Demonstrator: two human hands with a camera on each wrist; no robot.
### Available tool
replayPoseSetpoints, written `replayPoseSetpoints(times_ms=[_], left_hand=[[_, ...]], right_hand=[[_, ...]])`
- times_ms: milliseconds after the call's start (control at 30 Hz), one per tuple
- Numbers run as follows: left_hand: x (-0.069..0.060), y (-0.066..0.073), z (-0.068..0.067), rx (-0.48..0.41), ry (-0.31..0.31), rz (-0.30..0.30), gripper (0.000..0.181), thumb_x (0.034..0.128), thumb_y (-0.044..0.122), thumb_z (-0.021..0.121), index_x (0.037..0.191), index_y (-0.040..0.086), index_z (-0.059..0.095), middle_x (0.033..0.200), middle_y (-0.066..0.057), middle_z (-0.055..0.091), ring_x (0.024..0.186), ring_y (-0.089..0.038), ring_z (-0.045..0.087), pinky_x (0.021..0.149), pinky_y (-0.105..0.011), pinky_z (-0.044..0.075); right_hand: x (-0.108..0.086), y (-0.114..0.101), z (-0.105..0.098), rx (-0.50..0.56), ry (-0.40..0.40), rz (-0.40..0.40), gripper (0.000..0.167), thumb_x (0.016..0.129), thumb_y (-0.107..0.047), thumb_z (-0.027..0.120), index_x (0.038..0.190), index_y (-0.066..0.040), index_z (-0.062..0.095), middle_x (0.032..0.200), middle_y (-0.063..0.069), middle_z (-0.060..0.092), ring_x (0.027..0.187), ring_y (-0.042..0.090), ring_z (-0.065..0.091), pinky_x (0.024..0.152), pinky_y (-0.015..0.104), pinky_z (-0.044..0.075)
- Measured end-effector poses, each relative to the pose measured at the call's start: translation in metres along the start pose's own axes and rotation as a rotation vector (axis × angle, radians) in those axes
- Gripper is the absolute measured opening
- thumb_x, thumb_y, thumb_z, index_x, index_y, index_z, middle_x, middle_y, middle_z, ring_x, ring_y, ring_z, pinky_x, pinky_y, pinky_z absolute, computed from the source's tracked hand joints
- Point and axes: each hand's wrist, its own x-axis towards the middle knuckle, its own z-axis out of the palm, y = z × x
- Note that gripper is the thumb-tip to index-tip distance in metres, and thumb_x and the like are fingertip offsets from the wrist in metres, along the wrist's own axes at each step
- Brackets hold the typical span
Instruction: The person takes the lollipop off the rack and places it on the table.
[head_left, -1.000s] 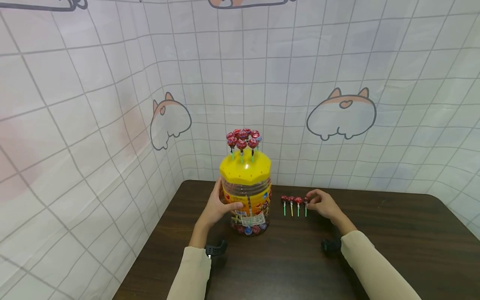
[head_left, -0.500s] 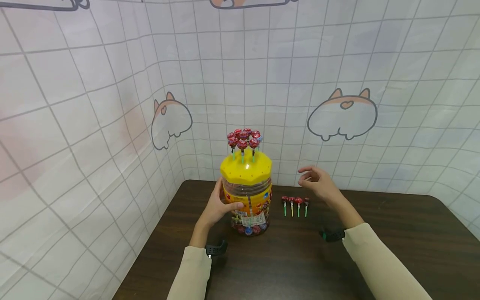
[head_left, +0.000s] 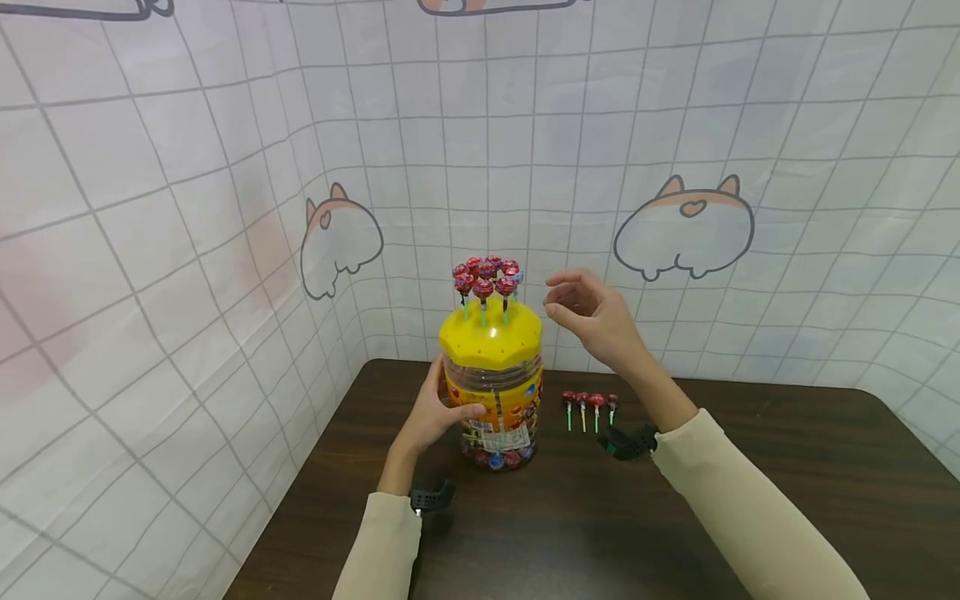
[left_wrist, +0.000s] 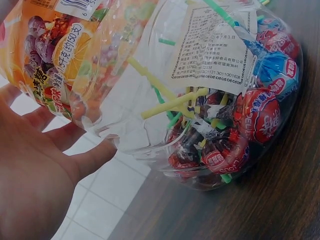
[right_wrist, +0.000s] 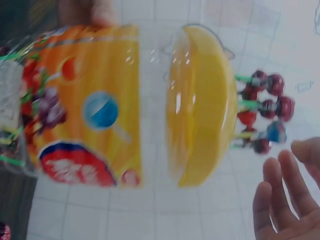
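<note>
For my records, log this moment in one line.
left hand: holds jar; right hand: empty, near lid; four lollipops: on table

My table (head_left: 525, 533) has a dark brown, wood-grain surface with rounded far corners. A white backdrop (head_left: 570, 125), marked with a grey grid, rises behind it and continues along my left, with shallow creases. Printed on it are a left animal figure (head_left: 345, 237) and a right animal figure (head_left: 684, 233), both grey-outlined with orange ears. My view's top edge cuts off an upper print (head_left: 495, 7).
</note>
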Motion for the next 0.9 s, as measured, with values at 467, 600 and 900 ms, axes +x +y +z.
replayPoseSetpoints(times_ms=[467,600,900], left_hand=[[-0.002,0.000,-0.001,-0.011,0.005,-0.008,0.093,0.0870,0.019,0.083,0.158,0.034,0.025,0.147,-0.007,0.051,0.131,-0.028,0.056,0.109,-0.051,0.051],[-0.003,0.000,-0.001,-0.004,0.008,-0.010,0.094,0.0869,0.023,0.084,0.158,0.035,0.024,0.148,-0.007,0.051,0.131,-0.029,0.055,0.109,-0.051,0.050],[-0.001,0.003,0.001,-0.018,0.001,-0.001,0.094,0.0861,0.025,0.085,0.158,0.036,0.024,0.148,-0.005,0.050,0.132,-0.029,0.055,0.110,-0.050,0.050]], right_hand=[[0.030,0.003,0.035,0.012,0.016,0.016,0.042,0.096,-0.009,0.068,0.137,-0.010,0.057,0.114,0.019,0.069,0.102,0.033,0.070,0.087,0.038,0.060],[0.032,0.003,0.041,0.015,0.025,0.030,0.044,0.096,-0.007,0.067,0.138,-0.011,0.057,0.114,0.019,0.068,0.101,0.033,0.069,0.090,0.046,0.060],[0.036,-0.002,0.042,0.062,0.119,-0.021,0.044,0.096,-0.004,0.067,0.138,-0.012,0.057,0.109,0.022,0.068,0.093,0.037,0.067,0.078,0.027,0.057]])
